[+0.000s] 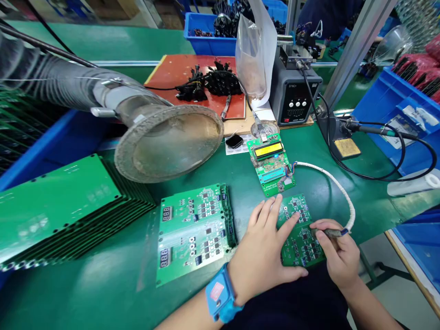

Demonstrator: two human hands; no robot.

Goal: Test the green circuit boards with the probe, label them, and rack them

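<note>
My left hand lies flat with fingers spread on a green circuit board at the table's front edge, holding it down. My right hand is closed around a thin probe whose tip touches the same board. A white braided cable runs from the probe to a small programmer board with a yellow display just behind. A blue wrist strap sits on my left wrist.
A stack of larger green boards lies left of my hands, and another fanned stack at far left. A fume extraction funnel hangs over the table. A soldering station, iron stand, plastic bag and blue bins stand behind.
</note>
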